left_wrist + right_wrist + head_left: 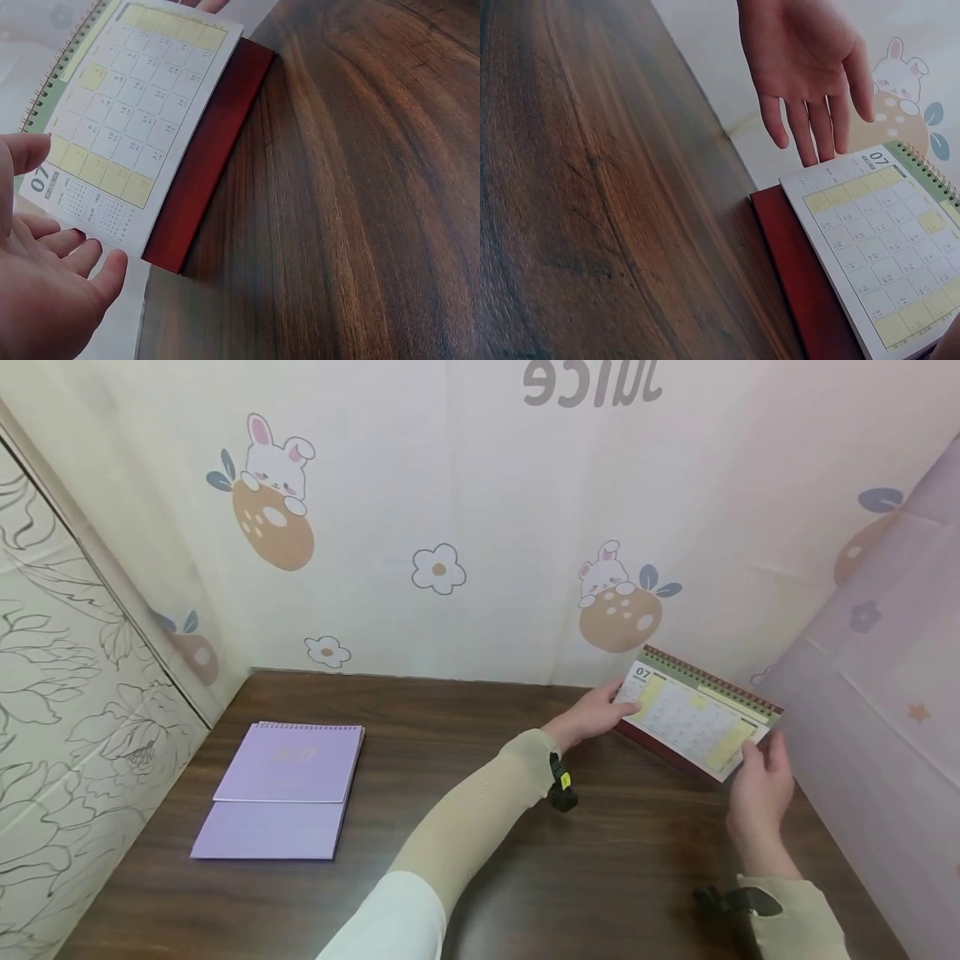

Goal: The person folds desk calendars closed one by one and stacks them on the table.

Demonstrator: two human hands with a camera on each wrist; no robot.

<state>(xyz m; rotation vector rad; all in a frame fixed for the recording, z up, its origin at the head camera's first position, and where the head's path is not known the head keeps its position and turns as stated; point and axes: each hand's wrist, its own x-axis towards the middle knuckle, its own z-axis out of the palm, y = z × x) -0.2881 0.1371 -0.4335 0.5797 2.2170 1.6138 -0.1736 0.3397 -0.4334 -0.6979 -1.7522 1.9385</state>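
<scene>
A spiral-bound desk calendar (686, 714) leans back at the far right of the table, its page marked 07 and its dark red base (214, 154) low by the wood. At its left end is my left hand (596, 712), thumb over the page's edge in the head view. The right wrist view shows that hand's fingers fairly straight, fingertips right at the calendar's edge. My right hand (761, 793) is at the other end, thumb by the page corner and fingers extended up along the side. Only a sliver of it shows in the right wrist view.
A lilac desk calendar (288, 764) sits on the left of the brown wooden table (442, 718). Behind the table hangs a pale curtain (495, 485) printed with rabbits and flowers. Another patterned sheet (885, 693) borders the right side, and a line-drawn floral panel (67, 693) the left.
</scene>
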